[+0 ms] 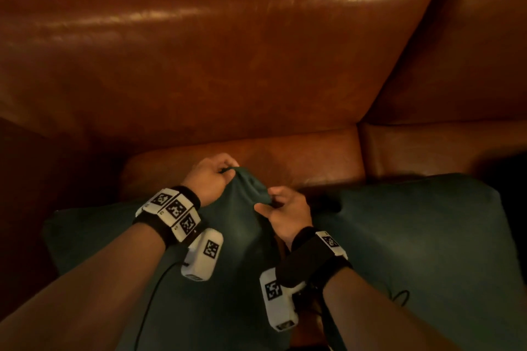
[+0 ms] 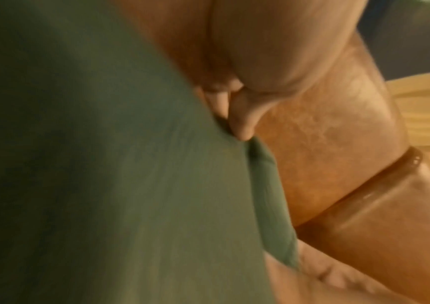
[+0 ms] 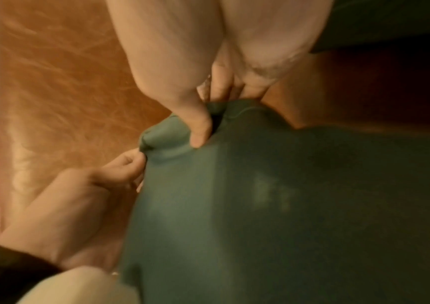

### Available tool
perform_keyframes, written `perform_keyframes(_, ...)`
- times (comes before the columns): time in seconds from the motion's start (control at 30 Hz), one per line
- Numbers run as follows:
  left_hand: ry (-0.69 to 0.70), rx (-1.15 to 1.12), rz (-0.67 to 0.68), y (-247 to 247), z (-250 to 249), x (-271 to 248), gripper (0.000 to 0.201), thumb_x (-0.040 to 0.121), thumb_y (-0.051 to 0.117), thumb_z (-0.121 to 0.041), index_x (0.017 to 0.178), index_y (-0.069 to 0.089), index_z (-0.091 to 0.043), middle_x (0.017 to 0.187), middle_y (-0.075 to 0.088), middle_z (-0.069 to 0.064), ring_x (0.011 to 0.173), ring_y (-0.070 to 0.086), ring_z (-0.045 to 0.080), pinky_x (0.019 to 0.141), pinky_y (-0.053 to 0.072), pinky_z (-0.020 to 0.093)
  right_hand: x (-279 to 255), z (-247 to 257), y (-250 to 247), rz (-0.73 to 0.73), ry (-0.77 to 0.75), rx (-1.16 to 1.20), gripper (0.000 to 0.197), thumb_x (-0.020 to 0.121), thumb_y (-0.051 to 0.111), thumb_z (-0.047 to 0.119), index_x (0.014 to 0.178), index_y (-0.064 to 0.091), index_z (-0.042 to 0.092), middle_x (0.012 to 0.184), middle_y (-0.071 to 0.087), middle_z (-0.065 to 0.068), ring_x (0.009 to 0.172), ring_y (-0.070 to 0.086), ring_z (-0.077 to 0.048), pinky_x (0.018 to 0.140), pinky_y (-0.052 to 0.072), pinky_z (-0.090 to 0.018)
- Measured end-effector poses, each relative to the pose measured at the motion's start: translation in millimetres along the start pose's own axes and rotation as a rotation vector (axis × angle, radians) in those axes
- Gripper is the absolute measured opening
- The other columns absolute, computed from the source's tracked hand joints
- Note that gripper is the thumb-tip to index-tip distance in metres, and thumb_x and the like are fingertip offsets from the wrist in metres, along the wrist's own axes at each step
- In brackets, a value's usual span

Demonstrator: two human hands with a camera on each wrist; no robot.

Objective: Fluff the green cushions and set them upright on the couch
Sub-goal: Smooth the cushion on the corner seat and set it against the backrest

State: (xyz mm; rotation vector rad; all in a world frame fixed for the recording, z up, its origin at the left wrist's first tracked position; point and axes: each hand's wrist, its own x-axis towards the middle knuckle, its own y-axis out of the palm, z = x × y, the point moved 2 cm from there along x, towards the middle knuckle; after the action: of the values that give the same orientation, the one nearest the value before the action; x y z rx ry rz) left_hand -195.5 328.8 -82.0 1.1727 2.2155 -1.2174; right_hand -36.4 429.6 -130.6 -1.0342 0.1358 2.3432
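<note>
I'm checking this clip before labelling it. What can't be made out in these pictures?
- Near edge of the held green cushion: head view, covered by both forearms.
- Second green cushion: head view, cut off by the right and bottom edges.
- Left hand: left wrist view, blurred, only fingertips show.
- Right hand: right wrist view, fingers behind the fabric hidden.

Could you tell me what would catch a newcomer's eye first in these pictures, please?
First, the two hands at the centre of the head view: the left hand and right hand both pinch the top corner of a green cushion and pull it up off the seat. Behind them the shiny brown leather couch fills the frame, and a second green cushion lies flat to the right.
</note>
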Motion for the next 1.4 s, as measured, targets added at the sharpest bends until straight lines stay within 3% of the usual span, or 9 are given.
perform_keyframes(0.13,0.096,0.212,0.186,-2,-17,5,0.016,0.096,0.05,-0.025,0.107,0.059,-0.03,0.108,0.057,-0.01,0.104,0.054,0.013,0.094,0.042,0.033,-10,10,5,0.071,-0.074,0.046,0.026,0.07,0.074,0.007,0.079,0.069,0.031,0.094,0.074,0.002,0.094,0.068,-0.013,0.093,0.052,-0.043)
perform_keyframes(0.3,0.152,0.207,0.11,-1,-20,-1,0.016,0.093,0.054,-0.025,0.081,0.058,-0.035,0.087,0.065,-0.012,0.089,0.06,0.012,0.082,0.044,0.031,-5,33,-6,0.162,0.083,0.312,0.018,0.081,0.073,0.011,0.098,0.069,0.015,0.098,0.071,-0.009,0.094,0.067,-0.022,0.09,0.053,-0.036)
perform_keyframes(0.47,0.106,0.155,0.074,8,-16,-7,0.019,0.094,0.051,-0.018,0.084,0.058,-0.033,0.088,0.065,-0.011,0.09,0.059,0.011,0.082,0.042,0.028,17,48,-14,0.0,-0.163,0.048,0.04,0.079,0.067,-0.007,0.062,0.069,0.029,0.072,0.069,0.008,0.072,0.064,-0.008,0.078,0.049,-0.027)
perform_keyframes(0.63,0.075,0.2,0.019,11,-21,-11,0.014,0.096,0.046,-0.023,0.091,0.056,-0.031,0.094,0.064,-0.003,0.091,0.057,0.019,0.076,0.037,0.027,6,49,-14,0.251,-0.012,0.055,0.02,0.084,0.07,0.011,0.103,0.068,0.013,0.097,0.071,-0.003,0.094,0.066,-0.02,0.085,0.052,-0.031)
perform_keyframes(0.83,-0.015,0.192,-0.029,5,-3,-37,0.032,0.096,0.048,-0.025,0.128,0.048,-0.03,0.129,0.054,0.0,0.12,0.048,0.022,0.103,0.038,0.036,34,27,-12,0.119,-0.128,-0.346,0.009,0.076,0.069,0.038,0.084,0.065,0.039,0.092,0.072,0.003,0.095,0.066,-0.022,0.091,0.051,-0.045)
perform_keyframes(1.03,-0.294,0.056,-0.518,-20,119,-165,0.032,0.085,0.064,-0.006,0.117,0.061,-0.004,0.116,0.058,0.021,0.111,0.054,0.039,0.099,0.037,0.038,28,38,-27,0.084,-0.092,-0.751,0.038,0.091,0.057,0.036,0.124,0.056,0.018,0.124,0.063,-0.002,0.123,0.052,-0.027,0.105,0.038,-0.032)
perform_keyframes(1.2,-0.882,-0.178,-0.387,59,306,-273,0.03,0.089,0.042,-0.033,0.113,0.06,-0.036,0.105,0.066,0.013,0.089,0.063,0.034,0.083,0.054,0.052,-37,56,0,0.163,-0.455,-1.02,0.042,0.089,0.058,0.026,0.13,0.05,0.018,0.125,0.06,-0.009,0.118,0.054,-0.028,0.1,0.042,-0.034)
perform_keyframes(1.3,-1.037,-0.439,-0.25,109,356,-309,0.024,0.094,0.044,-0.015,0.105,0.062,-0.005,0.095,0.062,0.014,0.092,0.059,0.033,0.092,0.05,0.052,-105,40,59,0.407,-0.783,-1.207,0.043,0.082,0.065,0.021,0.124,0.059,0.014,0.127,0.061,-0.007,0.118,0.056,-0.027,0.1,0.043,-0.033)
perform_keyframes(1.4,-0.986,-0.809,-0.391,103,318,-304,0.027,0.091,0.051,0.0,0.117,0.057,0.007,0.094,0.062,0.011,0.097,0.055,0.027,0.095,0.049,0.044,-154,0,124,0.573,-0.998,-1.332,0.054,0.055,0.085,0.028,0.105,0.07,0.015,0.11,0.07,-0.006,0.101,0.068,-0.024,0.084,0.055,-0.035)
